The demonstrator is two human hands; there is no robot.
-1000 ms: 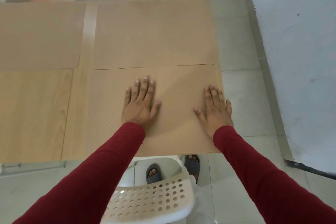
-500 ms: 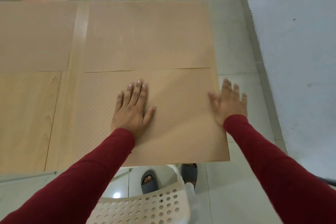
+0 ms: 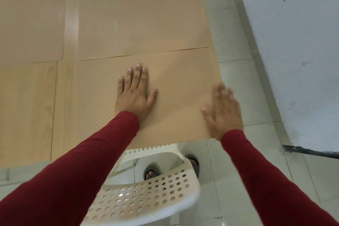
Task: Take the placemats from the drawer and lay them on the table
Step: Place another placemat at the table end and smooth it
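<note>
White chair (image 3: 146, 198) nearest. Left hand (image 3: 134, 95) flat, fingers straight and together, pressing near placemat (image 3: 176, 97) mid-sheet on table (image 3: 27, 106). Right hand (image 3: 222, 112) blurred, fingers extended at mat's right edge. Far placemat (image 3: 141, 22) beyond, edges touching.

Home dining spot: wooden table (image 3: 27, 106), white plastic chairs (image 3: 146, 198), tiled floor (image 3: 238, 71).

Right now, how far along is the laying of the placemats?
Three placemats already lie on the table: one far left, one far right, and the near one. In hand: the left hand presses flat on the near one, while the right hand, blurred, is at its right edge. Left: the near-left spot is bare wood. No drawer is in view, so I cannot tell if more mats remain.
</note>
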